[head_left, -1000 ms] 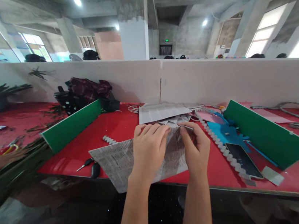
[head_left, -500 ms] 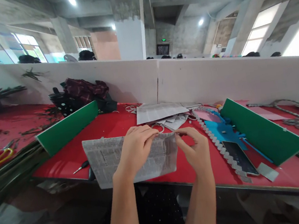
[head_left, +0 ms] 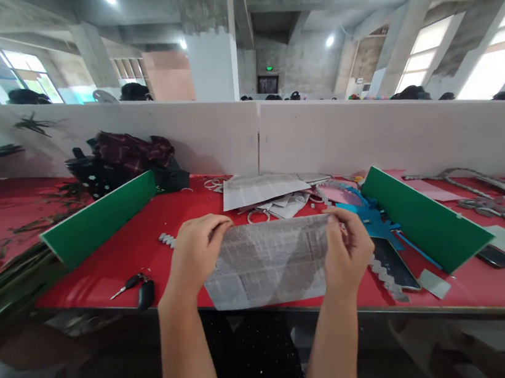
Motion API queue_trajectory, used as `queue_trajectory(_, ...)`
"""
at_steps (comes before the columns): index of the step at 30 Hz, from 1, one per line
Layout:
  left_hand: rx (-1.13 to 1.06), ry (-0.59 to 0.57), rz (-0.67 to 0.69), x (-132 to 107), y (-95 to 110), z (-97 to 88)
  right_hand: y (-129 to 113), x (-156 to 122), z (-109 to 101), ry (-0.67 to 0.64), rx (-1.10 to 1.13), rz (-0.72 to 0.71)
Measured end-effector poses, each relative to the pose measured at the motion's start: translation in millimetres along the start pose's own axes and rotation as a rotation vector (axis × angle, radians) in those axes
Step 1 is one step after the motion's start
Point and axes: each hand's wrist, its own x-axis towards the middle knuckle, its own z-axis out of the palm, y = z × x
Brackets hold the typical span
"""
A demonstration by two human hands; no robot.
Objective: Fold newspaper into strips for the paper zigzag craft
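A folded sheet of newspaper hangs stretched between my hands above the front edge of the red table. My left hand pinches its upper left corner, fingers curled over the top edge. At the upper right corner, my right hand grips the sheet the same way. Fold creases show as grey triangles through the paper.
Two green boards stand angled on either side. A pile of newspaper pieces lies behind, with blue and pink paper cutouts, a phone, keys, a dark bag and a white partition.
My hands moved apart along the newspaper's top edge, from pinching near its middle to holding its two upper corners. The sheet now hangs spread between them.
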Motion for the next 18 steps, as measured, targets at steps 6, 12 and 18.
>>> queue_trajectory(6, -0.182, -0.079, -0.212, -9.9, -18.5, -20.8, 8.2, 7.9, -13.2, 0.281, -0.103, 0.04)
queue_trajectory(12, -0.242, 0.023, -0.264, -15.1, -21.1, -25.5, 17.4, 7.8, -10.4, 0.251, -0.119, 0.102)
queue_trajectory(18, -0.121, 0.183, -0.227, -12.4, -27.0, -16.1, 25.7, 5.8, -6.1, 0.178, -0.118, 0.127)
